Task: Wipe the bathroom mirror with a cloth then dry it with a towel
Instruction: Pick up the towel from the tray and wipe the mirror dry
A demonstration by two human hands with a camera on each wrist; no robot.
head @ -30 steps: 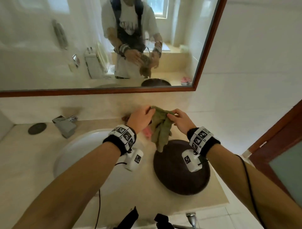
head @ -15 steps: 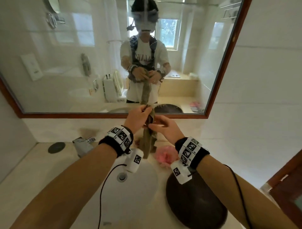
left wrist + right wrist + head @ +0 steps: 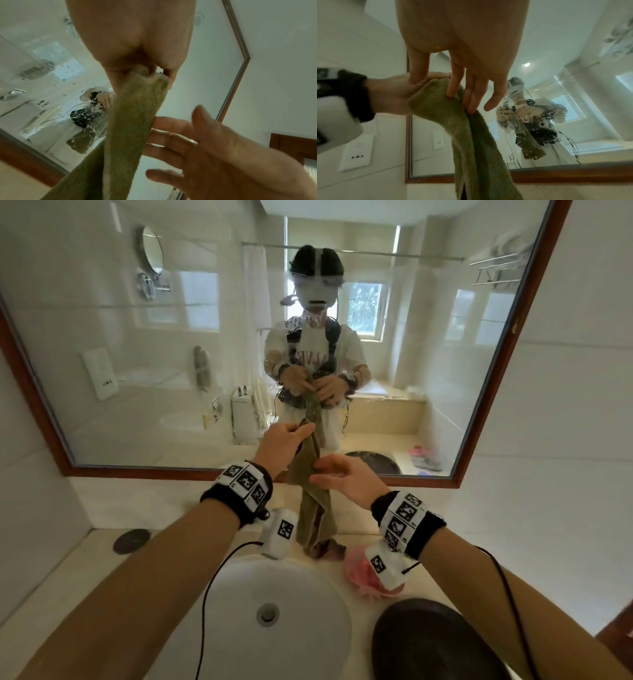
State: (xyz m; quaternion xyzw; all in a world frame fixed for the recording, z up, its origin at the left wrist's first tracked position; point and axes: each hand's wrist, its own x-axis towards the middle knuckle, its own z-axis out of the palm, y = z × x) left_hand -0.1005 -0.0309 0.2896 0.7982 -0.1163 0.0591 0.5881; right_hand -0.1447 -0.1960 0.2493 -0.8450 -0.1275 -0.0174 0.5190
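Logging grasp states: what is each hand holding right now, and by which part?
The left hand pinches the green cloth at its top end. The right hand holds nothing; straight fingers touch the cloth's side.

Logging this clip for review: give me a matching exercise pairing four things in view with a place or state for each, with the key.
Column 1:
1. green cloth
2. right hand
3. pink item
4. dark round basin

Column 2:
A. lying on the counter behind the basin
B. hanging from the left hand
C. standing on the counter, right of the white sink
D. straight fingers touching the cloth

Pairs: 1-B, 2-D, 3-A, 4-C
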